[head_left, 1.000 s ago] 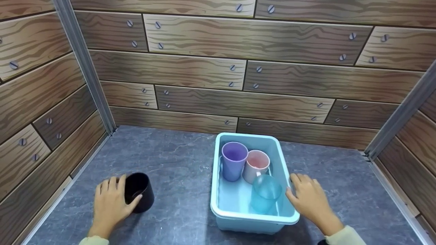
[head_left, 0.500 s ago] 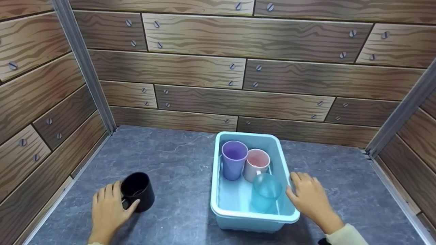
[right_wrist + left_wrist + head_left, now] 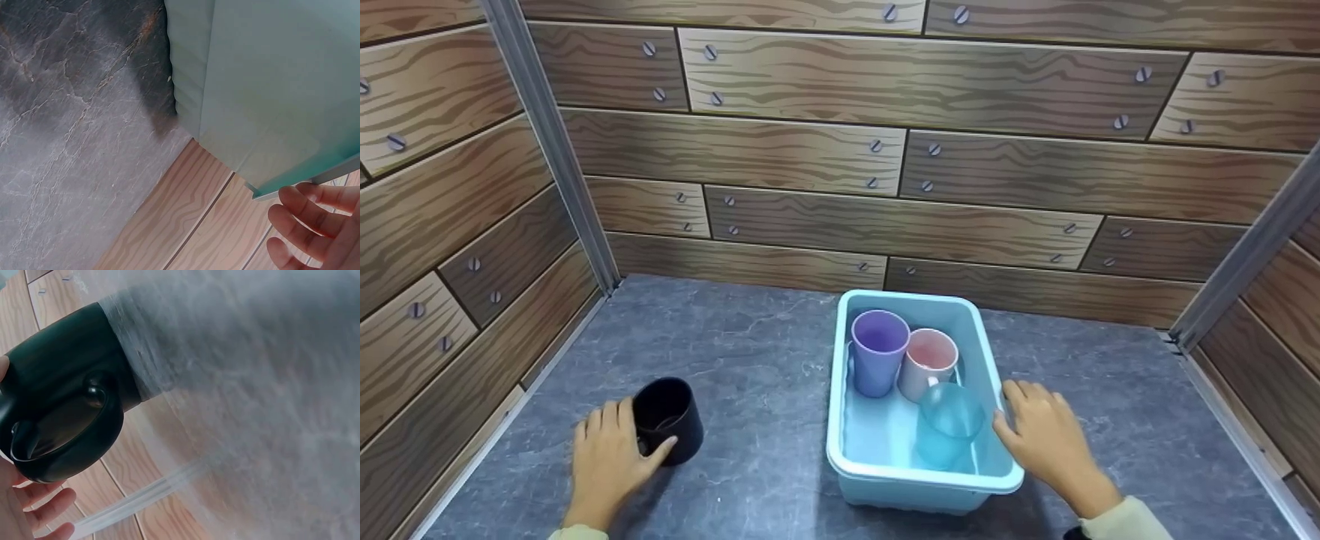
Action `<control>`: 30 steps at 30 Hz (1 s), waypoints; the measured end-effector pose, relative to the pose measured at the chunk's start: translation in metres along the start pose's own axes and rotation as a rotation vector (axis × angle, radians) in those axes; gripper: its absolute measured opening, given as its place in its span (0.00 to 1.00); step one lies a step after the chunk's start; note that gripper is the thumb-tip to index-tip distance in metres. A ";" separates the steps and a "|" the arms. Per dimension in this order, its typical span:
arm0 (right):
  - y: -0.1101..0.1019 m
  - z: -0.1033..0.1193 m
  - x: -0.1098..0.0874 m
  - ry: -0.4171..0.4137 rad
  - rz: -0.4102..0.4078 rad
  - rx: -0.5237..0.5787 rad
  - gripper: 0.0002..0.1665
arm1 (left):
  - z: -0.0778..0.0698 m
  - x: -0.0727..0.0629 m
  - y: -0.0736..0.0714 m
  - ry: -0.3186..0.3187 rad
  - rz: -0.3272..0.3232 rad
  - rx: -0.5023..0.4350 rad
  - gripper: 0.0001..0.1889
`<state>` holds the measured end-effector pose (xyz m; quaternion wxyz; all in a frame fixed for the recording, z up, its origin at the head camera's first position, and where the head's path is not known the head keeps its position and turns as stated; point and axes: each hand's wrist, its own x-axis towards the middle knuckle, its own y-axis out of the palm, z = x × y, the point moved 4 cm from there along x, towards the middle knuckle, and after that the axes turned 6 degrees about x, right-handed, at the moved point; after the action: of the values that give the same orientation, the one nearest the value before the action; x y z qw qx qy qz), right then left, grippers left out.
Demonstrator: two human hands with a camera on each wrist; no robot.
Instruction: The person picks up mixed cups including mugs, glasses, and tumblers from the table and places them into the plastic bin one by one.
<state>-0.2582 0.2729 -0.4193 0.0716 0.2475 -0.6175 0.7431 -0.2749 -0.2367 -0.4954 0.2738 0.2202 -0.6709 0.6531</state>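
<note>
A black mug (image 3: pixel 669 431) stands upright on the table at the left in the head view. My left hand (image 3: pixel 607 457) is beside it, fingers fairly straight at its left side and thumb touching its near side. In the left wrist view the mug's handle (image 3: pixel 98 441) faces the camera, with several fingers (image 3: pixel 53 506) spread below it. My right hand (image 3: pixel 1054 442) rests at the right rim of a light blue plastic bin (image 3: pixel 926 476), fingertips and thumb right at the edge. Its fingers (image 3: pixel 306 230) look loosely bent in the right wrist view.
Inside the bin are a purple cup (image 3: pixel 877 367), a pink and white mug (image 3: pixel 928 367) and a translucent blue cup (image 3: pixel 949 431). The dark marbled table (image 3: pixel 750 360) meets wood-patterned walls (image 3: pixel 795 150) at the back and both sides. Metal posts (image 3: pixel 559 150) line the corners.
The left hand drew back a little from the mug, uncovering its handle, then came slightly closer again. The right hand stays at the bin's rim, and the cups have not moved.
</note>
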 end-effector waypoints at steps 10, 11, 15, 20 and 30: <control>0.000 -0.001 0.000 0.002 0.002 0.001 0.12 | -0.001 0.002 -0.001 0.006 0.016 0.012 0.43; 0.000 -0.001 0.000 0.003 0.006 0.004 0.12 | -0.001 0.002 -0.001 0.008 0.013 0.014 0.43; 0.000 -0.001 0.001 0.007 0.016 0.011 0.11 | -0.001 0.002 -0.001 0.008 0.015 0.025 0.43; 0.000 -0.001 0.000 0.010 0.013 0.006 0.12 | -0.004 0.006 0.002 0.005 0.046 0.026 0.43; -0.001 0.001 0.000 -0.006 -0.001 -0.002 0.14 | -0.008 0.013 0.008 -0.013 0.064 -0.012 0.42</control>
<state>-0.2575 0.2719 -0.4178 0.0702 0.2497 -0.6183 0.7419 -0.2894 -0.2271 -0.4932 0.2498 0.2014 -0.6832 0.6559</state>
